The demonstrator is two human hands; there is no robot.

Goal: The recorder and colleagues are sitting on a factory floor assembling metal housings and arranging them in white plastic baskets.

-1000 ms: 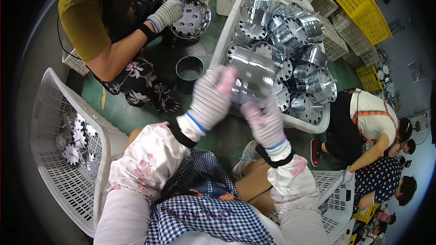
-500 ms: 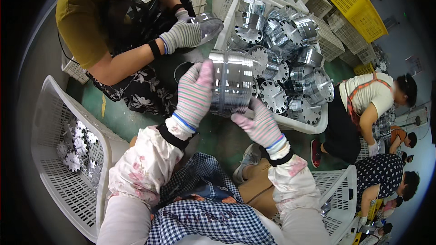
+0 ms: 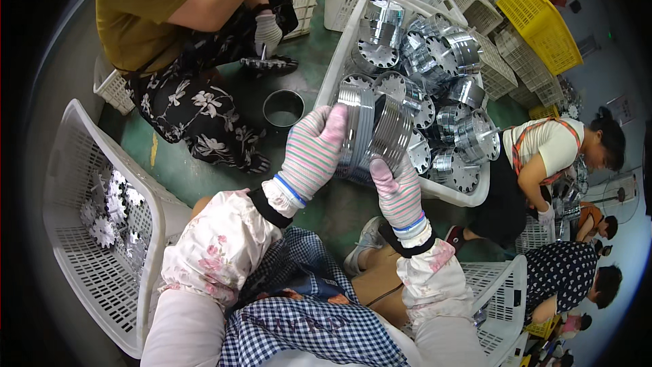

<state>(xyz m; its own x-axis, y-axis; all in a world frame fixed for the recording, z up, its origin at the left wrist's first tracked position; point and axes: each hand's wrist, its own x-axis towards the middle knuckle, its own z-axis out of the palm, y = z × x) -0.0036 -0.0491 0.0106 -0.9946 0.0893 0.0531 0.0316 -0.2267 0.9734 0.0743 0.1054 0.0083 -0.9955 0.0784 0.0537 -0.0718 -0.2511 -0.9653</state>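
Note:
Both my hands wear striped pink-and-white gloves and grip a shiny, ribbed metal cylinder (image 3: 356, 132) in front of the big crate. My left hand (image 3: 311, 149) has its fingers wrapped round the left side, thumb on top. On the lower right side rests my right hand (image 3: 399, 194), its thumb against the metal and its other fingers hidden behind. A dark band separates two ribbed sections; I cannot tell whether they are one piece. Just beyond, a white crate (image 3: 329, 71) is heaped with similar metal drums (image 3: 435, 61), several showing notched end discs and shafts.
At left, a white basket (image 3: 156, 231) holds toothed metal discs (image 3: 105, 231). An open metal ring (image 3: 284, 108) stands on the green floor. Across from me a seated co-worker's gloved hand (image 3: 268, 32) is at a toothed disc (image 3: 270, 63) with a shaft. More people and crates stand at right.
My hands and the cylinder have moved slightly right and the cylinder has turned. The co-worker's hands have parted from a metal drum; one is now at a toothed disc.

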